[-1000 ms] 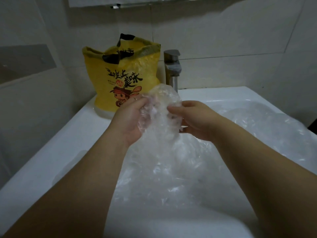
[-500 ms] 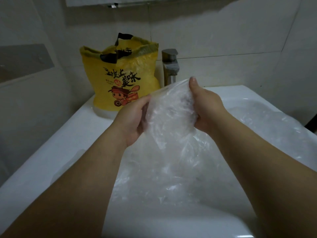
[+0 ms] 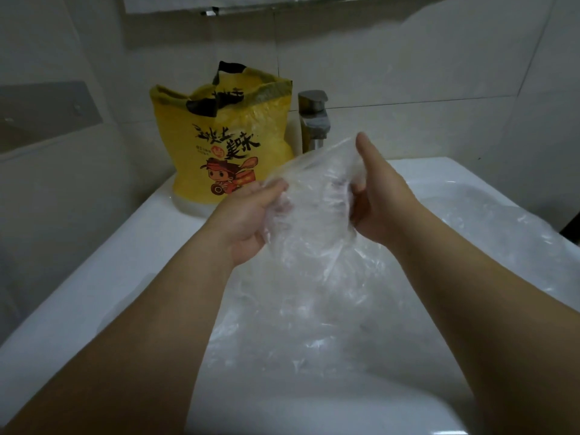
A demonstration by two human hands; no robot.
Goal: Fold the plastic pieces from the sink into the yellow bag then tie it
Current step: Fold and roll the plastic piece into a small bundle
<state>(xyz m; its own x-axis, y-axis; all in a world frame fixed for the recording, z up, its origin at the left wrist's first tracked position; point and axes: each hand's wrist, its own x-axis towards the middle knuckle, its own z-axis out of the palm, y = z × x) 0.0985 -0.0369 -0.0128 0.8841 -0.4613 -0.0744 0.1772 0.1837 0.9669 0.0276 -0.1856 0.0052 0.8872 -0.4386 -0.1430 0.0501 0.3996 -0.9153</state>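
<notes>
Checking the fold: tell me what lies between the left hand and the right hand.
In the head view, the clear plastic piece spans the gap: the left hand grips one side, the right hand the other.

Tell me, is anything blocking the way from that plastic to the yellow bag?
Nothing visible does. The left hand and right hand grip the clear plastic piece just right of the yellow bag, whose top looks open. The faucet stands behind, off that path.
</notes>
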